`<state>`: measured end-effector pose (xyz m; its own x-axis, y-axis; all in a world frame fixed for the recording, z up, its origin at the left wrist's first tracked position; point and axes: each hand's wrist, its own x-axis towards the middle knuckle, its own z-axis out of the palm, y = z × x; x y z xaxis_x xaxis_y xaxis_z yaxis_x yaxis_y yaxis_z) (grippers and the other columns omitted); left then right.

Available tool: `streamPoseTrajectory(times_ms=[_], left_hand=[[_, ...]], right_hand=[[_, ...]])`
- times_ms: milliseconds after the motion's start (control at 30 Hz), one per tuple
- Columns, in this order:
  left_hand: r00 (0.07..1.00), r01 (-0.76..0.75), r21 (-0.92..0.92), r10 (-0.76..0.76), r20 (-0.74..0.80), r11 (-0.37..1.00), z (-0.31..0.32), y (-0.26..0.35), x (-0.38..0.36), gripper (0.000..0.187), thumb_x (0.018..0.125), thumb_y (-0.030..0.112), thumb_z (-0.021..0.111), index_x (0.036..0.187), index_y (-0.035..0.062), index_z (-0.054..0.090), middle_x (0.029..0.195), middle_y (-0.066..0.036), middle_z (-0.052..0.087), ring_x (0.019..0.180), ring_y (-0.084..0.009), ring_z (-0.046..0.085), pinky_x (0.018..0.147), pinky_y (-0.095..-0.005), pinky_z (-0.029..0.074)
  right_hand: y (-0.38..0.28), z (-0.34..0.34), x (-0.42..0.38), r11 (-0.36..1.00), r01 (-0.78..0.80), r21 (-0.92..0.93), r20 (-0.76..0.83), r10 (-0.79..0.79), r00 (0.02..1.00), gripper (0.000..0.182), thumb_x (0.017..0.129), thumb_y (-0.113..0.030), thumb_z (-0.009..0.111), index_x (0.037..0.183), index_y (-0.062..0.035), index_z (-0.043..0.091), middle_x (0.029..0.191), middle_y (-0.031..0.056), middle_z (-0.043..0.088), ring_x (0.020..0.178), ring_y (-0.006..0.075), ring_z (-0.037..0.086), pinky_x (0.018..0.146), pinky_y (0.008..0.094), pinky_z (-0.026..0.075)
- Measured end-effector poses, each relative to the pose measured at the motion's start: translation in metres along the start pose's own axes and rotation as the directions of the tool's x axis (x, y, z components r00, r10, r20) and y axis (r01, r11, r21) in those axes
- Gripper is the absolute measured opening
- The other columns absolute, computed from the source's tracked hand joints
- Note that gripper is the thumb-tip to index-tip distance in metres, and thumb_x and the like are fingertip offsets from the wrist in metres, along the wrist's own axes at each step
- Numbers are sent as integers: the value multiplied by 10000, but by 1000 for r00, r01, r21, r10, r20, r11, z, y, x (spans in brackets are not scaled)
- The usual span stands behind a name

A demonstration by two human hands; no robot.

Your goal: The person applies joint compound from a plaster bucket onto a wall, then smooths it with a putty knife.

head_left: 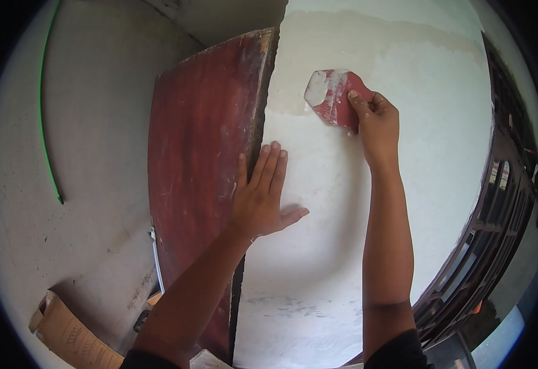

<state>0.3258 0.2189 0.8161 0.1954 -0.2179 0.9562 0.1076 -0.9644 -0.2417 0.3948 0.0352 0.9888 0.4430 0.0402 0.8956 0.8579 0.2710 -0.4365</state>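
Observation:
My right hand (376, 123) pinches a flat red putty scraper (341, 101) between thumb and fingers, up against the pale wall (324, 178). White paste covers the scraper's left end, and a few specks cling to its lower edge. Lower and to the left, my left hand (259, 194) lies flat with fingers spread, its thumb on the wall and its outer fingers over the wall's left edge by the dark red wooden panel (204, 117). A damp-looking beige patch (367, 37) runs across the upper wall.
Dark slatted metalwork (496, 203) borders the wall at right. A green cable (43, 123) hangs down the left wall. At lower left stands a cardboard box (75, 335), and a thin white pipe (157, 261) runs beside the panel's lower edge.

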Motion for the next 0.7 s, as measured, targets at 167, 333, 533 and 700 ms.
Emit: streamPoseTrajectory(times_ms=[167,333,533,700], left_hand=[[1000,-4,6,5,-19,1000,3,0,0,1103,889,711,576,1575,-103,287,1663,-279,274,1581,-381,211,1234,-657,77],[1000,-3,16,3,-18,1000,3,0,0,1105,889,718,567,1574,-104,289,1662,-279,276,1580,-379,217,1233,-659,76],[1000,4,27,-4,-5,1000,2,-1,0,1103,891,719,565,1572,-106,292,1661,-276,280,1581,-375,216,1233,-659,74],[998,14,-19,-15,-62,1000,3,1,0,1155,768,683,748,1566,-44,337,1654,-229,314,1566,-334,258,1222,-682,123]], right_hand=[[17,-35,-1,989,-94,115,-73,102,992,215,979,-188,695,910,15,675,674,28,607,514,89,481,481,267,381],[-4,4,-13,998,-15,54,96,10,995,259,984,-218,706,909,29,681,657,17,591,515,83,482,497,272,398],[10,-14,-12,995,-36,-98,-1,36,999,271,958,-225,720,895,35,682,662,44,615,518,104,510,489,284,399],[15,-27,-12,987,-79,142,3,80,997,224,972,-203,715,929,14,681,692,22,626,530,84,484,486,267,391]])
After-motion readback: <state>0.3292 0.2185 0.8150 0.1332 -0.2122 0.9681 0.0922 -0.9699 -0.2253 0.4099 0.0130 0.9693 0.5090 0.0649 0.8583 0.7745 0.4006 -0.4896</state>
